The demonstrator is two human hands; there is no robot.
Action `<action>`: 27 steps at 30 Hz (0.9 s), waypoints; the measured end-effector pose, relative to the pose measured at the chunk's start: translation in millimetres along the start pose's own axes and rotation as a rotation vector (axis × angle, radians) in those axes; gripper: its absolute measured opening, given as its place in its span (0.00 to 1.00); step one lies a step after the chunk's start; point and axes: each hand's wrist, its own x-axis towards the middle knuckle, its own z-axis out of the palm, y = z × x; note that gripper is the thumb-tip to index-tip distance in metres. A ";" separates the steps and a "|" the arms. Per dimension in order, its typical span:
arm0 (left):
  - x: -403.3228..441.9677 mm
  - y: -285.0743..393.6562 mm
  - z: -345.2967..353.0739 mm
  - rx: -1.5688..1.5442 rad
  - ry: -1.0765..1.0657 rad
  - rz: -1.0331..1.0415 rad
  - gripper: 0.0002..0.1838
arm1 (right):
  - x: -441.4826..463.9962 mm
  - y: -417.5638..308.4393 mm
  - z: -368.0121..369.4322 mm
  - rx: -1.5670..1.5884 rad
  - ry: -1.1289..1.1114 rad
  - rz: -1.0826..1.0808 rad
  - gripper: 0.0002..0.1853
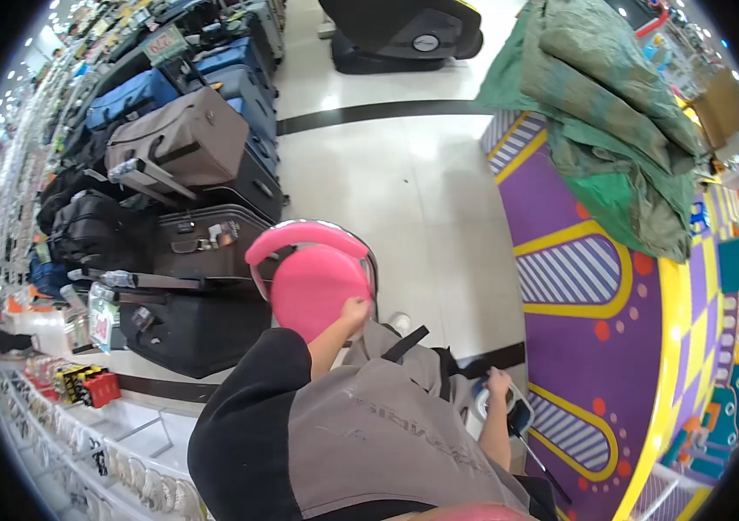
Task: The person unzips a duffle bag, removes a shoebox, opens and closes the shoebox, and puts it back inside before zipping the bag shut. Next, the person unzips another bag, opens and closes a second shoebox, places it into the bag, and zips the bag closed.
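Observation:
My left hand (pixel 356 318) is at the right edge of the round seat of a pink chair (pixel 317 282), fingers curled against it. The chair has a curved pink backrest and a metal frame. On the other side of my body, my right hand (pixel 497 383) is closed, right above a pale grey container (pixel 519 408). A thin dark rod (pixel 545 469) slants down beside that container. What the right hand grips is too small to make out. A black strap (pixel 406 344) lies across the grey clothing in front of me.
Suitcases (pixel 183 139) and black bags (pixel 100 226) line the left side. At the right, a purple and yellow platform (pixel 578 347) carries a crumpled green tarp (pixel 613 113). A black massage chair (pixel 404 35) stands ahead. Shelving with shoes (pixel 152 486) is at lower left.

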 end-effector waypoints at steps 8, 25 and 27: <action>29.2 146.7 28.1 -0.159 0.067 0.091 0.12 | 113.7 32.7 26.8 -0.004 -0.299 0.368 0.12; 114.7 200.8 136.0 0.173 0.742 0.002 0.16 | 498.7 -476.1 217.8 -0.534 -0.823 -0.234 0.10; 109.7 225.2 142.4 -0.115 0.776 -0.050 0.16 | 517.3 -540.4 293.2 -0.520 -0.908 -0.325 0.10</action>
